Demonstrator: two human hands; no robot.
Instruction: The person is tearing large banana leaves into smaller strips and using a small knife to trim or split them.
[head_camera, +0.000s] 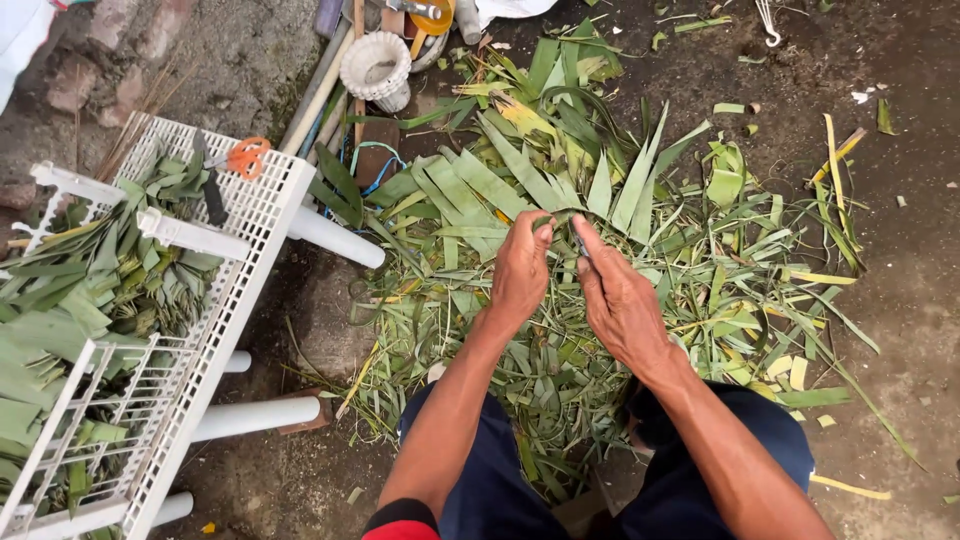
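White rack far left, cut leaves inside, orange scissors on top. Our left hand and right hand meet mid-frame over leaf pile on ground. Fingers of both pinched shut on green leaf strip, strip bridging thumbs. We judge strip light, floppy, tear-prone; best gripped near ends.

Narrow green leaf strip, curved between the fingertips of left hand and right hand, pinched at both ends, held just above a loose heap of cut green leaves on the ground.
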